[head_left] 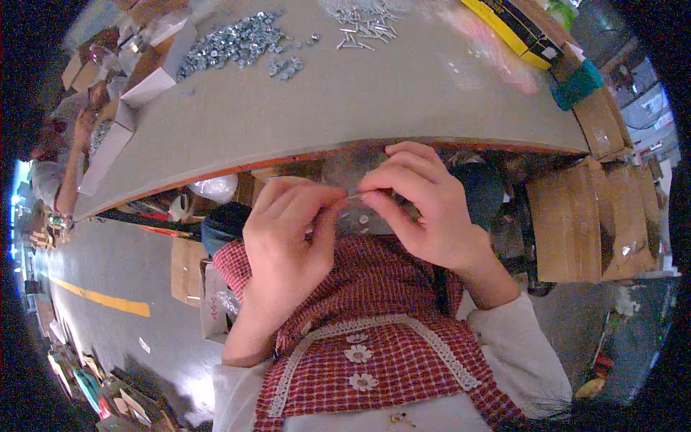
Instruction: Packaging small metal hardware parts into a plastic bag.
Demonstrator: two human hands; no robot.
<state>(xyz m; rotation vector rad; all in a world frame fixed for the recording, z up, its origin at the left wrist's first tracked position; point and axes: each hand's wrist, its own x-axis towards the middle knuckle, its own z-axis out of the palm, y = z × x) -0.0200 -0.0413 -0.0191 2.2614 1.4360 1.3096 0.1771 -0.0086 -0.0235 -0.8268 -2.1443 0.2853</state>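
My left hand (291, 230) and my right hand (421, 205) meet in front of my lap, just short of the table edge. Fingertips of both are pinched on the two ends of a small slim metal pin (353, 196); its ends are covered by the fingers, so its exact kind is unclear. Up on the grey table (345, 93) lies a heap of small round metal pieces, perhaps nuts or caps (234, 43). To its right is a scatter of slim metal pins with heads (366, 29).
Open cardboard boxes (147, 79) stand along the table's left side, where another person's arm (75, 151) reaches in. A black and yellow box (512, 32) and a teal item (577, 85) lie at the right. A large carton (565, 219) stands beside me on the right.
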